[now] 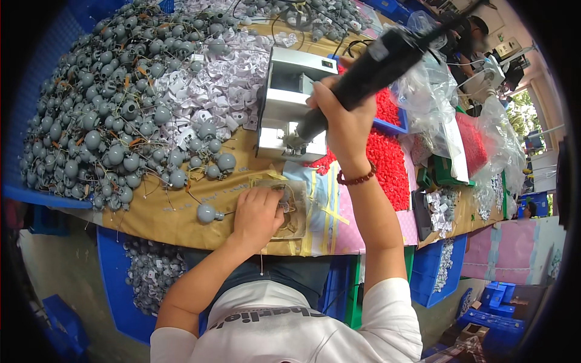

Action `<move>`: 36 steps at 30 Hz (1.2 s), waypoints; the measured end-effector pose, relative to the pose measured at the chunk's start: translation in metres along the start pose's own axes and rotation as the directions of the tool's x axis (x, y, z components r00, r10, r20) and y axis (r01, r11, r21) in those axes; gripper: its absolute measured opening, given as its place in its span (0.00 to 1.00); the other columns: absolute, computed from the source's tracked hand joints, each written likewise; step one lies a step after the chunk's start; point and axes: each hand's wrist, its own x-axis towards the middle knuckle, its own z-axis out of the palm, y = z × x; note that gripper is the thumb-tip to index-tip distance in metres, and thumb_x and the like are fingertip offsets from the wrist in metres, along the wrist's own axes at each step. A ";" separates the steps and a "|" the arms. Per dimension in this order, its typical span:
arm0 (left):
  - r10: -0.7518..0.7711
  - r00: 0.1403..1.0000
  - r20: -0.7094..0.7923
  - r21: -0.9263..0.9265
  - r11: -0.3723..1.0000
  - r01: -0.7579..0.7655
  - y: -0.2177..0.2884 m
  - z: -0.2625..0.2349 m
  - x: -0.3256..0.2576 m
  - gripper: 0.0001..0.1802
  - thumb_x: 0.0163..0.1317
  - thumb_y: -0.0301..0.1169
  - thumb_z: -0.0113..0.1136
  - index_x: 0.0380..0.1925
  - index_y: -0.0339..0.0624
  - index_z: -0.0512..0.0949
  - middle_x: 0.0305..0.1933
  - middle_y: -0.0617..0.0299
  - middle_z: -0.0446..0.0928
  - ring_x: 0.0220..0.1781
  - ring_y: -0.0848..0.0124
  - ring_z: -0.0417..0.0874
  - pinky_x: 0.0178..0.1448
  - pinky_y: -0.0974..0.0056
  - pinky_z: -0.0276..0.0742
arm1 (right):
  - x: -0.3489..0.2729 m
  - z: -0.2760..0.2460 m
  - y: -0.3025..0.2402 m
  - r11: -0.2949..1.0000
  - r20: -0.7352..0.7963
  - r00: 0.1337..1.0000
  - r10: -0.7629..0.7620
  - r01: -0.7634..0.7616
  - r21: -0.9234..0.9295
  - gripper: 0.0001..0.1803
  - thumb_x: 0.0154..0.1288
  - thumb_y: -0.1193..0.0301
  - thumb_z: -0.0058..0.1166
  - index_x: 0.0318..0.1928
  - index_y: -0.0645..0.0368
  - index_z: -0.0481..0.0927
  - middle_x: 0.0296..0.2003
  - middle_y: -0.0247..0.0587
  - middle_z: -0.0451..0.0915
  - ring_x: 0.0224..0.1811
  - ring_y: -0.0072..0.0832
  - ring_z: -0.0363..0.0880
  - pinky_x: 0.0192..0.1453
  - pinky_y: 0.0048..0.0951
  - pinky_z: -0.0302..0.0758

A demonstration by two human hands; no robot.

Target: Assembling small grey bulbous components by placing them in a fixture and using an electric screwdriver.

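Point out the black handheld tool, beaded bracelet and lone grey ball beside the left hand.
Black handheld tool [376,68]: head view, mid-body.
Beaded bracelet [357,179]: head view, on its beads.
Lone grey ball [206,213]: head view, its rounded face.

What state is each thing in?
Left hand: curled, over the block
Right hand: closed around the black tool
Black tool: tilted, lower end at the silver machine
Block: flat, partly covered
Grey parts: heaped, wires loose
White parts: heaped
Red parts: heaped
Clear bags: crumpled
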 end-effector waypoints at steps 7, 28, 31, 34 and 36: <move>-0.022 1.000 0.013 -0.007 1.000 0.022 -0.002 0.000 -0.002 0.19 0.52 0.29 0.68 0.45 0.43 0.79 0.43 0.57 0.79 0.51 0.57 0.79 0.60 0.51 0.71 | -0.010 0.006 0.006 0.966 0.109 0.964 0.242 -0.229 -0.117 0.34 0.60 0.81 0.62 0.66 0.71 0.65 0.31 0.37 0.82 0.30 0.24 0.81 0.39 0.27 0.78; -0.028 0.999 -0.015 0.005 1.000 0.028 -0.001 0.003 -0.002 0.20 0.52 0.28 0.67 0.47 0.47 0.76 0.42 0.60 0.76 0.51 0.58 0.78 0.60 0.49 0.70 | -0.111 -0.008 -0.017 0.982 0.255 0.954 0.160 -0.127 -0.142 0.12 0.57 0.88 0.61 0.41 0.65 0.78 0.31 0.36 0.82 0.30 0.21 0.81 0.35 0.25 0.78; -0.035 0.999 -0.006 0.000 0.999 0.035 0.000 0.002 -0.002 0.20 0.52 0.28 0.66 0.47 0.47 0.76 0.42 0.60 0.76 0.51 0.58 0.78 0.59 0.49 0.70 | -0.110 -0.006 -0.021 0.981 0.256 0.948 0.187 -0.165 -0.106 0.11 0.56 0.88 0.62 0.39 0.64 0.79 0.31 0.37 0.81 0.30 0.21 0.80 0.35 0.24 0.77; -0.040 0.999 0.018 -0.010 0.999 0.040 0.000 0.000 -0.001 0.20 0.52 0.27 0.66 0.46 0.47 0.76 0.42 0.60 0.76 0.51 0.57 0.78 0.59 0.49 0.70 | -0.113 -0.006 -0.021 0.979 0.273 0.943 0.189 -0.161 -0.122 0.12 0.57 0.88 0.61 0.41 0.65 0.77 0.32 0.37 0.80 0.32 0.22 0.79 0.38 0.25 0.77; -0.043 0.998 0.034 -0.016 0.999 0.043 -0.002 -0.002 -0.001 0.20 0.52 0.27 0.66 0.46 0.47 0.76 0.42 0.59 0.76 0.51 0.57 0.78 0.59 0.49 0.70 | -0.119 -0.008 -0.015 0.983 0.299 0.941 0.156 -0.120 -0.138 0.14 0.57 0.88 0.60 0.44 0.65 0.76 0.32 0.38 0.80 0.33 0.23 0.78 0.39 0.26 0.77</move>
